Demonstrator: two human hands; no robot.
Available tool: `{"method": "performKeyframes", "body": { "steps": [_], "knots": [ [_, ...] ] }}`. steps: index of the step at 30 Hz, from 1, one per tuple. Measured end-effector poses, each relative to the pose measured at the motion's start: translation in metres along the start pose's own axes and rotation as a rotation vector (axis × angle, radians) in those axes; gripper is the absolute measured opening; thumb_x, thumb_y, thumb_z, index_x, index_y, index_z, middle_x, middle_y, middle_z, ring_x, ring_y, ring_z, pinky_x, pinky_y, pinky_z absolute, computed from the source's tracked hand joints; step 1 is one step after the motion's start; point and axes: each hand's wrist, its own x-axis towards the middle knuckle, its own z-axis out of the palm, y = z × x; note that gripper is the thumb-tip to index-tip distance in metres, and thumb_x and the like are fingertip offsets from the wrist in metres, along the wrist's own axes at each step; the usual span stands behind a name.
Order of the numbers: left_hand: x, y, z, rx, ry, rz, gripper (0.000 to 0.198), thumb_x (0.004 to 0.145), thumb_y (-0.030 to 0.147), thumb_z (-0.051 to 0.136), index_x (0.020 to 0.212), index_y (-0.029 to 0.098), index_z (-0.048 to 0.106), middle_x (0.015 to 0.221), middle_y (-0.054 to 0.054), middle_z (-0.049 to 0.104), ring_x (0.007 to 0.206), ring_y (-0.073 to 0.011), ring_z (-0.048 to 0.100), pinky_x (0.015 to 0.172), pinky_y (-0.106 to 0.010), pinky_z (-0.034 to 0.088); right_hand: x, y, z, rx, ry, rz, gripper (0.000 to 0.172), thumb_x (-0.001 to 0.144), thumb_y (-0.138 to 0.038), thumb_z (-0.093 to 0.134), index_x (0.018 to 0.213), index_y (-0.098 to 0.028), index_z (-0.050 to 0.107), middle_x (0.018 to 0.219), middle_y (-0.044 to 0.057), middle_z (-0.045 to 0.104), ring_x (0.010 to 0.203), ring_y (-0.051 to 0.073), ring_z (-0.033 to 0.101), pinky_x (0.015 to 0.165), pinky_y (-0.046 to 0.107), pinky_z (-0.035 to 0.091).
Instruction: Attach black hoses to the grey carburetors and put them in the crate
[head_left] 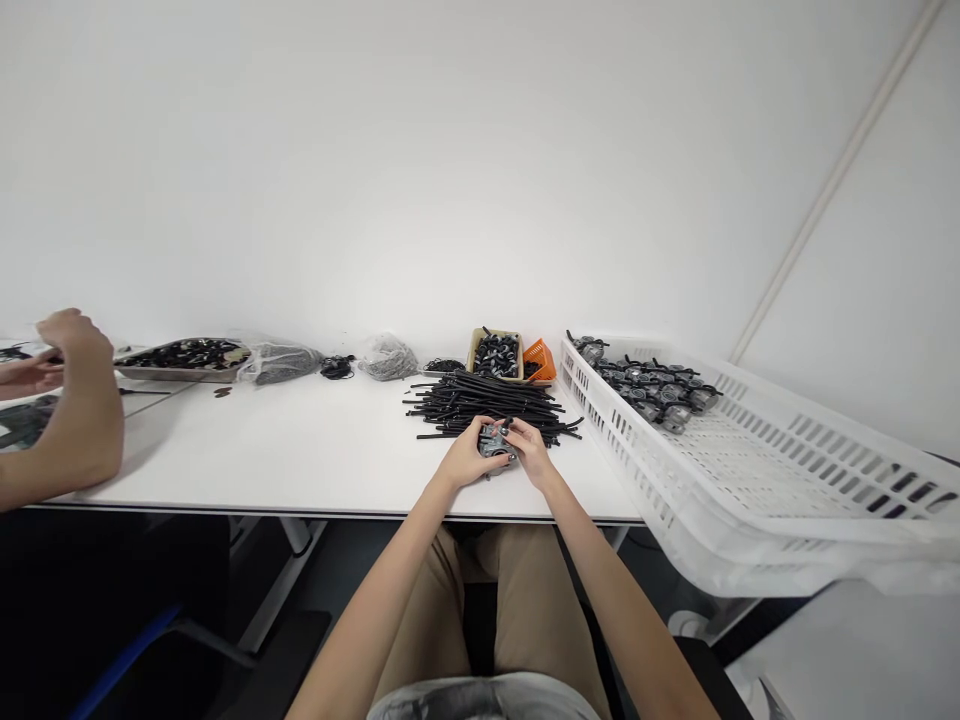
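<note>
Head — left hand (465, 458), right hand (531, 450) hold grey part (495, 440)

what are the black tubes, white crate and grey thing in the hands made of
The black tubes look like matte extruded plastic or rubber, slightly bowed. The white crate looks like moulded plastic, with slotted walls. The grey part looks like plastic, but the left hand and right hand hide much of it, so metal is possible.
</note>
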Motion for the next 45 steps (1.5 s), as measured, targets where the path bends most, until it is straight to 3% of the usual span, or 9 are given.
{"method": "performKeyframes", "body": {
  "steps": [6,13,17,22,29,36,42,45],
  "knots": [
    [0.000,-0.002,0.000,0.032,0.008,0.003,0.062,0.066,0.042,0.080,0.117,0.022,0.050,0.111,-0.007,0.064,0.101,-0.0242,0.062,0.093,-0.042,0.049,-0.001,0.001,-0.001,0.068,-0.013,0.022,0.027,0.066,-0.037,0.080,0.077,-0.022,0.061,0.086,0.003,0.074,0.082,0.020,0.068,0.082,0.033,0.052],
    [-0.001,0.000,0.000,0.027,-0.002,0.015,0.061,0.069,0.040,0.078,0.119,0.020,0.048,0.116,-0.009,0.064,0.103,-0.0237,0.062,0.093,-0.039,0.048,0.004,0.008,-0.005,0.044,0.015,-0.003,0.048,0.058,-0.041,0.087,0.100,-0.023,0.071,0.100,0.006,0.075,0.092,0.024,0.069,0.091,0.040,0.052],
    [0.000,-0.001,0.000,0.009,0.001,0.018,0.061,0.069,0.038,0.079,0.120,0.021,0.049,0.120,-0.010,0.064,0.106,-0.0239,0.063,0.094,-0.039,0.048,0.006,0.010,-0.005,-0.009,0.003,-0.007,0.044,0.059,-0.045,0.086,0.094,-0.021,0.073,0.095,0.007,0.075,0.092,0.025,0.069,0.093,0.042,0.051],
    [0.000,-0.004,0.000,0.064,0.017,0.002,0.061,0.068,0.041,0.079,0.117,0.021,0.050,0.111,-0.008,0.066,0.100,-0.0251,0.063,0.092,-0.042,0.049,0.007,0.012,-0.002,-0.043,0.071,-0.035,0.040,0.055,-0.042,0.089,0.076,-0.021,0.062,0.077,0.000,0.071,0.077,0.019,0.066,0.080,0.034,0.054],
    [0.000,-0.003,0.000,0.023,0.006,0.015,0.063,0.068,0.038,0.079,0.120,0.021,0.049,0.122,-0.009,0.063,0.107,-0.0241,0.062,0.095,-0.039,0.048,0.002,0.004,-0.002,0.032,-0.026,0.023,0.039,0.068,-0.043,0.079,0.098,-0.019,0.072,0.091,0.005,0.074,0.087,0.021,0.067,0.086,0.034,0.051],
    [0.000,-0.003,0.000,0.060,0.009,0.014,0.060,0.069,0.040,0.078,0.117,0.021,0.049,0.112,-0.007,0.065,0.099,-0.0232,0.063,0.090,-0.039,0.050,0.004,0.007,0.000,0.020,0.041,-0.003,0.036,0.058,-0.039,0.087,0.075,-0.020,0.062,0.080,0.001,0.071,0.077,0.018,0.065,0.077,0.030,0.051],
    [0.000,-0.003,-0.001,0.065,0.005,0.026,0.059,0.069,0.041,0.078,0.116,0.021,0.048,0.111,-0.007,0.064,0.100,-0.0228,0.062,0.091,-0.039,0.050,0.004,0.007,-0.001,0.069,0.019,0.017,0.038,0.062,-0.042,0.085,0.074,-0.020,0.057,0.082,0.004,0.073,0.078,0.019,0.067,0.077,0.031,0.052],
    [0.000,-0.003,-0.001,0.061,0.004,0.019,0.060,0.069,0.040,0.078,0.117,0.021,0.048,0.112,-0.007,0.064,0.100,-0.0231,0.062,0.091,-0.040,0.049,0.003,0.006,-0.003,0.099,-0.020,0.010,0.033,0.063,-0.039,0.085,0.078,-0.020,0.062,0.084,0.004,0.074,0.082,0.019,0.068,0.081,0.032,0.052]
  ]
}}
